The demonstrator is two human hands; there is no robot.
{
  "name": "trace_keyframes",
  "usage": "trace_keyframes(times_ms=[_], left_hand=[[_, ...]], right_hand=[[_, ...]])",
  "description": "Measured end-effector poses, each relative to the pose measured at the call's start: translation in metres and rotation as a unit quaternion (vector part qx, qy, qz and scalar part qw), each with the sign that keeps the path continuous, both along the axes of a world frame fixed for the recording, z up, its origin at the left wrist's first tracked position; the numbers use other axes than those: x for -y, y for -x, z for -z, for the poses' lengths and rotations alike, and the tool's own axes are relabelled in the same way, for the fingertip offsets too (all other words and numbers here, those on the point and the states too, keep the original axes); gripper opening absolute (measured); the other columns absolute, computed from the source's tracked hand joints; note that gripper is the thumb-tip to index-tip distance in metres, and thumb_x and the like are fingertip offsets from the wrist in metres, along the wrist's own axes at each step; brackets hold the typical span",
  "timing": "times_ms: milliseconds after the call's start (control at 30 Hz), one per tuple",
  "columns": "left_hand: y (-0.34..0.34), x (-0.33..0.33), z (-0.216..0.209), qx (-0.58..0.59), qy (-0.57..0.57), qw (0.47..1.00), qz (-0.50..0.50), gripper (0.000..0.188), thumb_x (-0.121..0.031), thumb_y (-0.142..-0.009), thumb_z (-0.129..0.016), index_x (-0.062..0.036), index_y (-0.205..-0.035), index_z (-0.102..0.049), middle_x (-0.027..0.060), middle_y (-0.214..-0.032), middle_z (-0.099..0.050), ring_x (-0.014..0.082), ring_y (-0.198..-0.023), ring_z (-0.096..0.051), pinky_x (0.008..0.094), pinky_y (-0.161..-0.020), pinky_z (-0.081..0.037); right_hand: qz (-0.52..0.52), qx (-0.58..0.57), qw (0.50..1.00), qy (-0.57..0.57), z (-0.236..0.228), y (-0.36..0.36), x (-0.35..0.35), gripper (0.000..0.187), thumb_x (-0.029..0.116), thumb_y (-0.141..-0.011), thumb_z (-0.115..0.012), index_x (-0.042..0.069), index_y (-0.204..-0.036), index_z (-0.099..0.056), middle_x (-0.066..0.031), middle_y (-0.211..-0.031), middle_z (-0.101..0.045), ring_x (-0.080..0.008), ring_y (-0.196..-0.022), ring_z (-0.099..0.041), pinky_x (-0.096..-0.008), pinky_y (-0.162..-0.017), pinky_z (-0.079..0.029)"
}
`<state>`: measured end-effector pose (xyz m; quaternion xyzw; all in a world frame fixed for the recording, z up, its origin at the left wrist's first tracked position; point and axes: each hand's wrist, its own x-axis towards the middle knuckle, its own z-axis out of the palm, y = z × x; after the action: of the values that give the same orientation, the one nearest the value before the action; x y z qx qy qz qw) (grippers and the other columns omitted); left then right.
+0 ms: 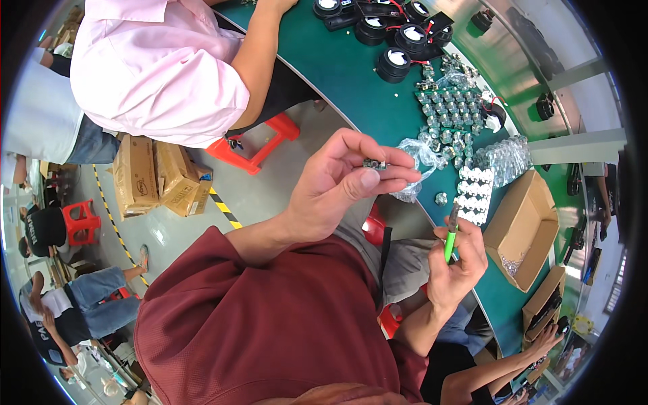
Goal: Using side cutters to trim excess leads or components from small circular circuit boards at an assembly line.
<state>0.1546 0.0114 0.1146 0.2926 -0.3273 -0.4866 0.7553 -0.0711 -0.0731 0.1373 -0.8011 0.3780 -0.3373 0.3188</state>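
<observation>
My left hand (329,189) is raised near the table edge, its thumb and fingers pinching a small circuit board (374,164) with metal parts on it. Lower and to the right, my right hand (453,273) is closed around small pliers (449,244) with a bright green handle. Their metal jaws point up and away from me; whether the jaws are apart is too small to tell. Just beyond the pliers lies a white panel of small boards (474,192). A single small part (441,199) sits on the green table (364,101) left of that panel.
Many small boards (449,111) lie in rows farther off, beside clear plastic bags (503,162). Black round speaker-like units (393,64) stand at the back. To the right is an open cardboard box (523,226) with small bits inside. A co-worker in a pink shirt (158,74) sits at left.
</observation>
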Motion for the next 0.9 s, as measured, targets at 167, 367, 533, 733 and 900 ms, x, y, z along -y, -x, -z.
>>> trace_keyframes(times_ms=[167,367,533,733,900], left_hand=[[-0.001,0.002,0.003,-0.01,0.0,1.0,0.002,0.024,-0.019,-0.107,-0.055,-0.0053,-0.123,-0.045,0.0302,-0.138,-0.054,0.0399,-0.128,-0.06,0.0424,-0.106,-0.053],[-0.012,0.018,0.016,-0.045,0.041,0.998,-0.016,0.021,-0.009,-0.105,-0.057,-0.0036,-0.123,-0.046,0.022,-0.131,-0.058,0.0288,-0.115,-0.066,0.0372,-0.096,-0.057],[-0.06,0.056,0.055,0.279,-0.043,0.897,-0.341,0.016,-0.002,-0.093,-0.07,-0.0018,-0.108,-0.064,0.0088,-0.115,-0.062,0.0149,-0.092,-0.06,0.0255,-0.075,-0.048],[-0.132,0.096,0.073,0.474,-0.15,0.72,-0.484,0.014,-0.002,-0.085,-0.071,-0.0038,-0.098,-0.067,0.0112,-0.1,-0.068,0.0282,-0.092,-0.064,0.0375,-0.077,-0.05],[-0.163,0.129,0.105,0.542,-0.182,0.648,-0.504,0.018,-0.004,-0.083,-0.07,-0.0089,-0.099,-0.066,0.0082,-0.104,-0.069,0.0316,-0.103,-0.062,0.0442,-0.088,-0.047]], right_hand=[[-0.003,0.004,1.0,0.014,0.003,-0.001,0.003,0.019,-0.006,-0.072,-0.064,-0.004,-0.089,-0.073,-0.0124,-0.098,-0.068,-0.0231,-0.082,-0.068,-0.0312,-0.073,-0.052],[-0.009,-0.009,1.0,0.025,-0.006,-0.005,0.013,0.018,-0.006,-0.073,-0.065,-0.006,-0.09,-0.07,-0.0137,-0.097,-0.068,-0.0241,-0.081,-0.07,-0.0319,-0.073,-0.053],[-0.031,-0.055,0.994,0.088,-0.03,-0.012,0.037,0.02,-0.006,-0.071,-0.064,-0.005,-0.09,-0.069,-0.0157,-0.099,-0.068,-0.0295,-0.083,-0.071,-0.0361,-0.073,-0.056],[-0.003,-0.114,0.973,0.199,-0.055,-0.051,0.166,0.029,0.0,-0.071,-0.065,-0.002,-0.1,-0.068,-0.0208,-0.099,-0.067,-0.0414,-0.091,-0.066,-0.0466,-0.083,-0.052],[0.153,-0.217,0.937,0.228,-0.054,-0.028,0.259,0.038,0.002,-0.072,-0.066,0.001,-0.109,-0.076,-0.0235,-0.131,-0.066,-0.0419,-0.118,-0.064,-0.0439,-0.104,-0.049]])
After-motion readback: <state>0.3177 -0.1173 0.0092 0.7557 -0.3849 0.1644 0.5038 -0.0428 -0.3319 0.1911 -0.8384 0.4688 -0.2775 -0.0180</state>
